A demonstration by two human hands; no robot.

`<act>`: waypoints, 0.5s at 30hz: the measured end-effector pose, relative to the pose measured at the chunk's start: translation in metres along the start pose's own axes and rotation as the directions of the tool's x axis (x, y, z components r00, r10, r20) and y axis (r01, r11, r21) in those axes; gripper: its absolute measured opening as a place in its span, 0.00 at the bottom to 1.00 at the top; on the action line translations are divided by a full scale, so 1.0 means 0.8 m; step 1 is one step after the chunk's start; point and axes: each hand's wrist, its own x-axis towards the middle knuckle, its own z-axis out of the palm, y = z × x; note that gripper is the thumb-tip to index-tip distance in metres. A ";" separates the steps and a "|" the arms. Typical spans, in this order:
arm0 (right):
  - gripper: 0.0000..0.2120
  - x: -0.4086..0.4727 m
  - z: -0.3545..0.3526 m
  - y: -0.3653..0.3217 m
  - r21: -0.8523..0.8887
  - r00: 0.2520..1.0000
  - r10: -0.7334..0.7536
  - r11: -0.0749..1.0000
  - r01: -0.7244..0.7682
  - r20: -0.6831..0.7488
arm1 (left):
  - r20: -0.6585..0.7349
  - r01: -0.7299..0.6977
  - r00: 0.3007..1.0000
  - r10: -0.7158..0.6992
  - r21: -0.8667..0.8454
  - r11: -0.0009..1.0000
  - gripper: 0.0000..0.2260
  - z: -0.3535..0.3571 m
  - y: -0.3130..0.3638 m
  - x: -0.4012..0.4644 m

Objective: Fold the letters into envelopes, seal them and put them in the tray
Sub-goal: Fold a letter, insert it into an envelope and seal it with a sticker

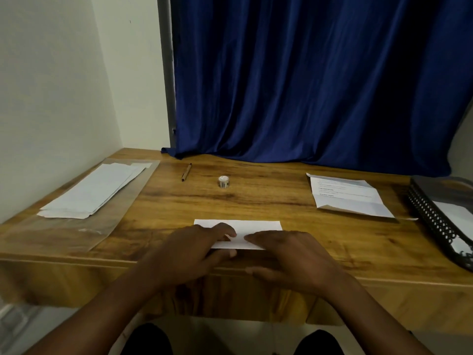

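A folded white letter [256,226] lies flat near the front edge of the wooden desk [268,201]. My left hand [197,249] presses on its left part with straight fingers. My right hand [286,252] lies flat over its right part, fingertips pointing left toward the other hand. A stack of white envelopes [94,190] rests on a clear plastic sheet at the left. Printed letters [348,196], partly folded, lie at the right. The black mesh tray [435,221] stands at the far right edge with white paper in it.
A small roll of tape or stickers [223,181] stands mid-desk, and a brown pen [186,172] lies behind it to the left. A blue curtain [307,85] hangs along the back edge. A white wall borders the left side.
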 end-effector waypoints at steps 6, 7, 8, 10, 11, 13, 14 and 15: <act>0.23 0.030 -0.014 0.011 0.091 0.991 0.095 0.992 -0.086 -0.091 | 0.106 -0.009 0.994 0.020 -0.111 0.994 0.15 -0.024 -0.011 0.035; 0.24 0.035 -0.014 0.015 0.101 0.988 0.110 0.990 -0.099 -0.105 | 0.102 -0.015 0.994 0.030 -0.139 0.990 0.15 -0.026 -0.015 0.043; 0.24 0.041 -0.014 0.019 0.105 0.985 0.126 0.988 -0.114 -0.118 | 0.090 -0.022 0.995 0.037 -0.159 0.987 0.14 -0.028 -0.019 0.051; 0.27 0.052 -0.012 0.027 0.105 0.977 0.159 0.984 -0.145 -0.140 | 0.063 -0.013 0.998 0.024 -0.181 0.983 0.12 -0.030 -0.030 0.065; 0.28 0.058 -0.012 0.030 0.101 0.973 0.174 0.982 -0.160 -0.150 | 0.055 0.004 0.998 0.006 -0.185 0.983 0.13 -0.030 -0.036 0.072; 0.30 0.069 -0.010 0.033 0.090 0.965 0.197 0.979 -0.184 -0.173 | 0.041 0.033 0.999 -0.026 -0.184 0.982 0.15 -0.031 -0.046 0.081; 0.31 0.074 -0.008 0.035 0.089 0.962 0.204 0.978 -0.191 -0.180 | 0.034 0.043 0.999 -0.038 -0.166 0.985 0.17 -0.030 -0.049 0.085; 0.31 0.079 -0.005 0.037 0.088 0.961 0.210 0.977 -0.197 -0.180 | 0.027 0.052 0.998 -0.049 -0.126 0.991 0.17 -0.028 -0.051 0.087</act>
